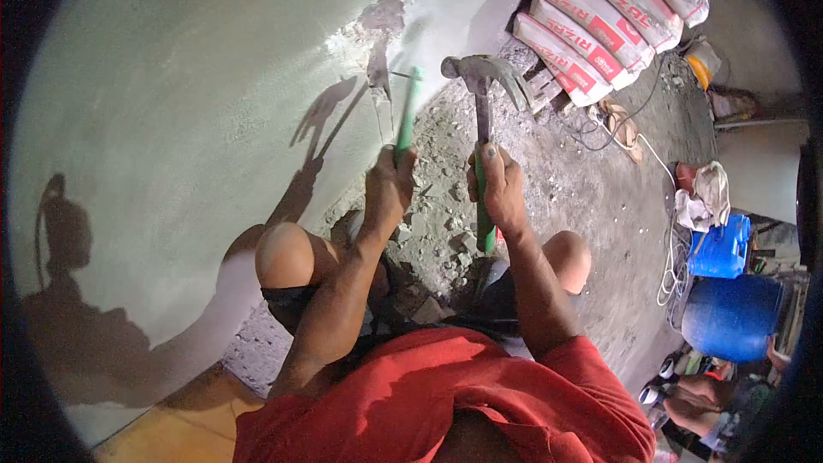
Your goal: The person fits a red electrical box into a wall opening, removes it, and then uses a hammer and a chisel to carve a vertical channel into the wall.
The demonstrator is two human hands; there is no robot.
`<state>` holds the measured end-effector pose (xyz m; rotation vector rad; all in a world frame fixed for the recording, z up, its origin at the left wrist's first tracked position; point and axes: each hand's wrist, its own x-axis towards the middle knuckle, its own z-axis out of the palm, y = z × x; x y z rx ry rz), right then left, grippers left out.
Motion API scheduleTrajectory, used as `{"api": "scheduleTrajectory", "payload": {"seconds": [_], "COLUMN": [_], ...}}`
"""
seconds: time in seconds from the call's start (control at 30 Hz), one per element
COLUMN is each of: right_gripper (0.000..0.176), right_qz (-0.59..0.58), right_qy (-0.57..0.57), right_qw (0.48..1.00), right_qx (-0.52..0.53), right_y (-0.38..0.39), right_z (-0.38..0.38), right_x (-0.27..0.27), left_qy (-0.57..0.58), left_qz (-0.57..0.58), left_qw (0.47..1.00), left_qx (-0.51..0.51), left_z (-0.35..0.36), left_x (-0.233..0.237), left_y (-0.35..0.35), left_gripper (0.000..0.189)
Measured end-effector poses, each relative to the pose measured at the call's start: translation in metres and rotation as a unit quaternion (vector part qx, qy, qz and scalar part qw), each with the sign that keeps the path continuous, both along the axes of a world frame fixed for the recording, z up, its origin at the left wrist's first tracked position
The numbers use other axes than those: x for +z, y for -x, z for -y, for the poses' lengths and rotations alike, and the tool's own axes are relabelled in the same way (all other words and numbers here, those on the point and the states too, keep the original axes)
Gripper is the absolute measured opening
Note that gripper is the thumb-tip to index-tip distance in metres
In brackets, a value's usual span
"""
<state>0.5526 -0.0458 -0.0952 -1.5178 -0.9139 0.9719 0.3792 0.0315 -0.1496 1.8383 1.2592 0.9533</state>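
My right hand [500, 193] is closed around the green grip of a claw hammer [483, 111], which stands upright with its metal head at the top. In my left hand [390, 184] is a slim green rod-shaped tool [410, 111], pointing up beside the wall; a thin dark piece juts from its top toward the wall. Both hands are above my bent knees. Just left of the green tool, the plastered wall [214, 77] has a chipped, broken patch [383, 17] with a narrow rough channel running down from it.
Broken rubble [446, 189] covers the floor below my hands. Stacked cement bags [591, 26] stand at the upper right. Along the right are a cable [656, 154], a blue jerrycan [720, 247], a blue drum [731, 317] and another person's legs [699, 407]. Yellowish tiles [184, 424] lie lower left.
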Motion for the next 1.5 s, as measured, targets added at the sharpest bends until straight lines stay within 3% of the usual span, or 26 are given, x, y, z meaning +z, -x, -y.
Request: {"api": "scheduleTrajectory", "payload": {"seconds": [0.07,0.23,0.4,0.77,0.87,0.93,0.97,1.0,1.07,1.2,1.3,1.33,1.47,1.5], "right_gripper": [0.058,0.056,0.043,0.038,0.037,0.037,0.026,0.031,0.036,0.035,0.036,0.041,0.042,0.042], "right_qz": [0.004,-0.007,-0.036,0.078,0.101,0.137,0.154,0.258,0.128,0.079,0.077,0.133,0.118,0.097], "right_qy": [-0.008,-0.050,-0.084,-0.122,-0.180,-0.184,-0.158,-0.156,0.022,-0.107,-0.168,-0.174,-0.163,-0.147], "right_qw": [1.000,0.999,0.996,0.989,0.978,0.973,0.975,0.953,0.992,0.991,0.983,0.976,0.979,0.984], "right_qx": [-0.010,-0.017,0.013,0.031,0.019,-0.024,-0.001,-0.008,0.009,-0.018,-0.017,-0.013,-0.013,-0.019], "right_y": [-0.005,-0.008,-0.013,0.004,0.010,0.015,0.012,0.018,0.022,0.010,0.008,0.004,0.008,0.012], "right_z": [0.003,0.007,0.008,-0.012,-0.020,-0.034,-0.047,-0.060,-0.055,-0.045,-0.029,-0.025,-0.013,-0.011], "right_x": [0.003,0.015,0.032,0.102,0.092,0.042,-0.006,-0.022,0.018,0.032,0.080,0.090,0.098,0.097], "left_qy": [0.091,0.050,0.027,0.092,0.068,0.048,0.039,0.030,-0.018,0.066,0.263,0.199,0.168,0.045], "left_qz": [0.016,-0.015,0.052,0.027,0.004,-0.007,-0.007,-0.007,-0.033,0.014,0.145,0.079,0.025,0.012], "left_qw": [0.995,0.996,0.996,0.993,0.996,0.997,0.997,0.998,0.997,0.995,0.954,0.977,0.985,0.997], "left_qx": [0.030,0.072,0.073,0.065,0.061,0.065,0.059,0.053,0.074,0.072,0.021,0.015,0.039,0.067], "left_z": [-0.002,-0.005,-0.004,-0.018,-0.018,-0.020,-0.019,-0.017,-0.025,-0.022,0.005,0.013,0.022,0.015], "left_x": [0.015,0.018,0.034,0.064,0.062,0.064,0.067,0.069,0.059,0.082,0.103,0.078,0.085,0.069], "left_y": [-0.002,-0.003,-0.002,0.010,0.011,0.013,0.014,0.013,0.015,0.017,0.017,0.014,0.025,0.028], "left_gripper": [0.041,0.047,0.045,0.043,0.041,0.040,0.038,0.037,0.036,0.042,0.050,0.047,0.040,0.040]}}
